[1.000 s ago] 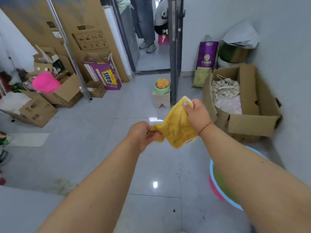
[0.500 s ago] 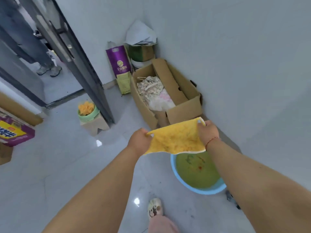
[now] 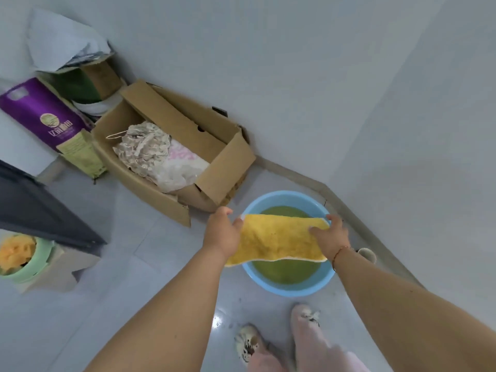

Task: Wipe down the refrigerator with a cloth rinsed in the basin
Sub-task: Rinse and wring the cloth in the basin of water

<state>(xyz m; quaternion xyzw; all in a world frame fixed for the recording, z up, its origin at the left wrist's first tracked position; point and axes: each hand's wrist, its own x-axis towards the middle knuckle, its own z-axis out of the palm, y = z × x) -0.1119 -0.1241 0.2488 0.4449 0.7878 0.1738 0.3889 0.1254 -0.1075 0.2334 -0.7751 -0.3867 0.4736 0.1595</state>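
Yellow rectangular terry cloth (image 3: 279,238) held spread flat above round blue plastic basin (image 3: 288,287); basin stands on pale tiled floor (image 3: 128,264), holds greenish water; left hand (image 3: 222,232) grips cloth's left edge, fingers curled round it; right hand (image 3: 331,233) pinches cloth's right corner, fingers folded over edge; open brown cardboard box (image 3: 214,162) with crumpled fabric just beside basin, against grey wall (image 3: 322,76); purple printed bag (image 3: 45,116) beyond box; 2 slippered feet (image 3: 306,320) near basin.
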